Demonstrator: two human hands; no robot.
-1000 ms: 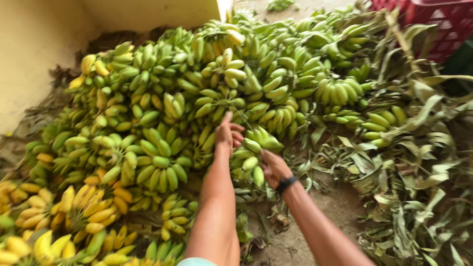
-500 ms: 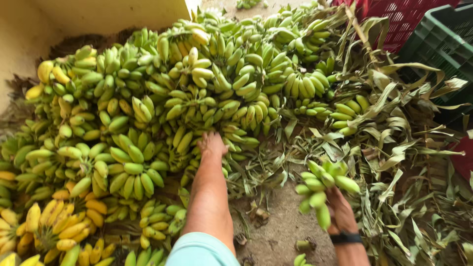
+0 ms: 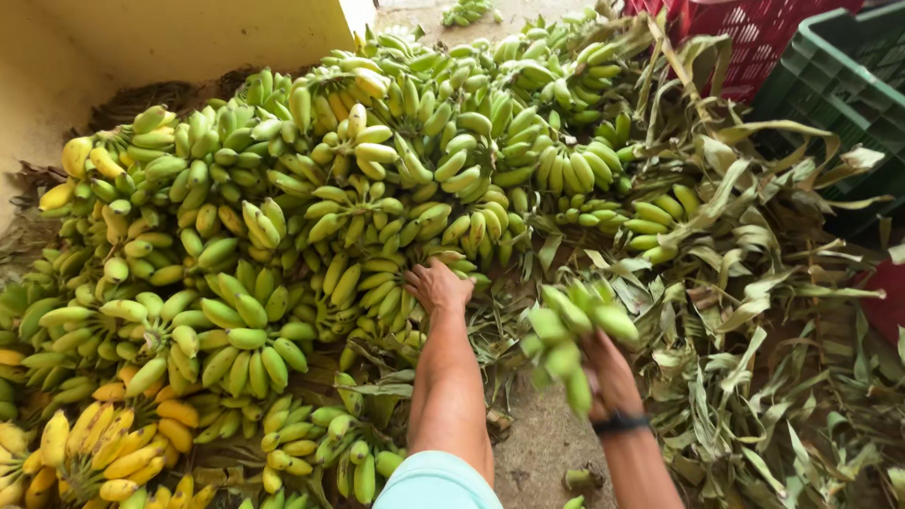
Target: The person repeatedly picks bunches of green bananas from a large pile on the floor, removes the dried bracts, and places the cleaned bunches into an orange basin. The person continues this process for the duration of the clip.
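The right hand (image 3: pixel 608 377) has its grip closed on a blurred green banana bunch (image 3: pixel 570 335), lifted near the leaves (image 3: pixel 754 311). The left hand (image 3: pixel 438 286) rests, seemingly open, on the banana pile (image 3: pixel 283 236).

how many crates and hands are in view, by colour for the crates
red crates: 1
green crates: 1
hands: 2, the left hand on the banana pile, the right hand with its grip on a green bunch
total: 4
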